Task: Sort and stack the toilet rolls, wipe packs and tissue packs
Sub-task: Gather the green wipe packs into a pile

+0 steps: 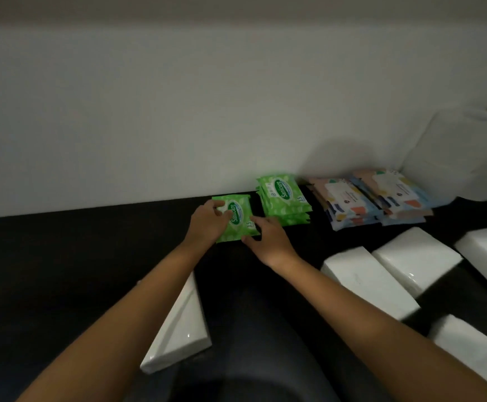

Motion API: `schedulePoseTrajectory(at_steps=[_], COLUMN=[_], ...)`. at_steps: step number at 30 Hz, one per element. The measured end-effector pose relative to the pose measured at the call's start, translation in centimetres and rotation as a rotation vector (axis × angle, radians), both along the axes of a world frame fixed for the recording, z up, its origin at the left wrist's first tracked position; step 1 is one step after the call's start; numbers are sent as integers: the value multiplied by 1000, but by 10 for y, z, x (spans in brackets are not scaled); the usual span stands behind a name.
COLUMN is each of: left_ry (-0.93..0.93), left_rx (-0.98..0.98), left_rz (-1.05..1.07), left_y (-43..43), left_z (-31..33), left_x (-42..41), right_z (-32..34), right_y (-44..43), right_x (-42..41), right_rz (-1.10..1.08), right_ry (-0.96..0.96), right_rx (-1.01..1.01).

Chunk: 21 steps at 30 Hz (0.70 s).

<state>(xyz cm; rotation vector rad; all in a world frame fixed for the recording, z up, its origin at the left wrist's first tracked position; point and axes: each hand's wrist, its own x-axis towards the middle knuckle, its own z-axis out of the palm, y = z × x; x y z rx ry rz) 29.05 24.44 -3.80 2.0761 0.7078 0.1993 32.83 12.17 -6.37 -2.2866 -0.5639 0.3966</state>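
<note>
A green wipe pack lies on the dark surface by the wall. My left hand grips its left edge and my right hand pinches its lower right corner. Just to its right stands a stack of green wipe packs. Further right, two stacks of patterned wipe packs lie side by side. Several white tissue packs lie scattered at the right, and one white tissue pack lies under my left forearm. White toilet rolls stand in the far right corner, blurred.
A white wall runs along the back of the dark surface. My dark-clothed knee fills the bottom centre.
</note>
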Motion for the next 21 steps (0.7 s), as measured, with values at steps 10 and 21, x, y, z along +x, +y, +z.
schedulePoseTrajectory(at_steps=[10,21], left_ry=[-122,-211], left_rx=[-80,-222], left_rz=[-107,-392], left_y=[-104,-253], left_z=[33,48], left_x=[-28,-30], right_z=[60,79], right_y=[-98,-285], right_x=[-22,-66], right_rz=[-130,-405], right_ry=[-176,-187], right_rx=[114,138])
